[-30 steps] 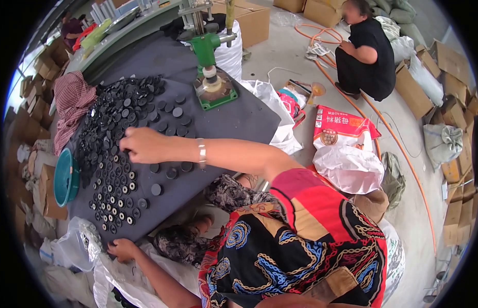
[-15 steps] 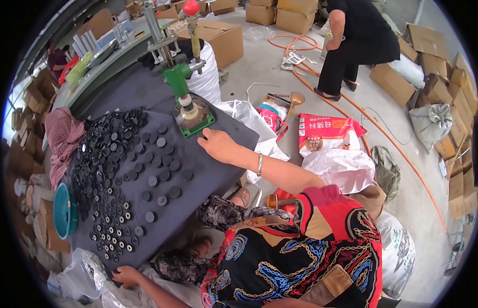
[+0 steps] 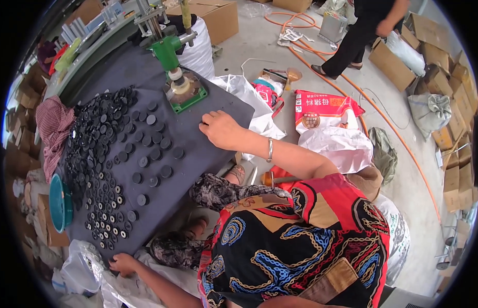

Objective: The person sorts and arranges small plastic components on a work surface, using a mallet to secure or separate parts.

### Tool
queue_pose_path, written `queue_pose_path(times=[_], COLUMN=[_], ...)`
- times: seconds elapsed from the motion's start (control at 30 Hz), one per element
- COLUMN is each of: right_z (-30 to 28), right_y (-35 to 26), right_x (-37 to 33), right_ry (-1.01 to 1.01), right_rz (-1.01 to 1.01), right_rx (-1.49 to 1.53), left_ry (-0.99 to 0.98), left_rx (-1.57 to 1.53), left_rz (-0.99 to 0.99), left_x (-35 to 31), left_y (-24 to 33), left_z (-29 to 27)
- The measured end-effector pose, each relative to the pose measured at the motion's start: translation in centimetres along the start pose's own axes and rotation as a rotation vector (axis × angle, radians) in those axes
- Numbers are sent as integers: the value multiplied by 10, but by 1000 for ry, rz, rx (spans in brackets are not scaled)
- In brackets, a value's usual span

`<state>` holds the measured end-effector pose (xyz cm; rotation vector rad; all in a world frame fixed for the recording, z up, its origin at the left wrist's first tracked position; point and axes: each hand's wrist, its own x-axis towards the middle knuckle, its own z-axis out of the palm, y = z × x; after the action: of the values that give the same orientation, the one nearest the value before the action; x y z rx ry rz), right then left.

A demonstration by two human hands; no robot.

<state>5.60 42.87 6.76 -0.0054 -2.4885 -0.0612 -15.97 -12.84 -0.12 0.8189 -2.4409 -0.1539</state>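
Note:
My right hand (image 3: 218, 129), a bracelet on its wrist, is over the dark tabletop (image 3: 218, 110). Its fingers are curled, and whatever they may hold is hidden. Just beyond it stands a green hand press (image 3: 183, 92); the two are apart. Many round black discs (image 3: 157, 137) lie to the left of the press, some spread out, others heaped in a pile (image 3: 98, 126). Nearer me, several ring-like pieces with pale centres (image 3: 106, 216) lie together. My left hand (image 3: 123, 264) is closed at the table's near edge, beside a clear plastic bag (image 3: 84, 262); its grip is unclear.
A teal basin (image 3: 58, 205) and a checked cloth (image 3: 53, 126) flank the table's left side. On the floor at right are a red-and-white sack (image 3: 323, 113), an orange hose (image 3: 398, 146) and cardboard boxes (image 3: 429, 31). Another person (image 3: 352, 43) stands at the far right.
My right hand has drawn back from the press's base, toward me. The view has shifted, with the table higher in it. The other person has straightened and moved right. My left hand stays at the edge.

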Motion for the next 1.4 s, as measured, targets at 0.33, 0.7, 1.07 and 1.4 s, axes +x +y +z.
queue_pose_path(times=[0.33, 0.7, 1.07, 1.4], right_z=[-8, -20, -13, -12], right_y=[5, 7, 8, 9], right_x=[16, 38, 38, 34], right_ry=[-269, -504, -490, -415], right_rz=[121, 94, 119, 102], right_rx=[125, 118, 122, 171], left_ry=[-19, 13, 29, -2], left_rx=[-36, -69, -31, -41], left_rz=[-13, 9, 15, -6], left_x=[3, -2, 0, 3], left_y=[-6, -4, -4, -3], left_z=[4, 6, 6, 5])
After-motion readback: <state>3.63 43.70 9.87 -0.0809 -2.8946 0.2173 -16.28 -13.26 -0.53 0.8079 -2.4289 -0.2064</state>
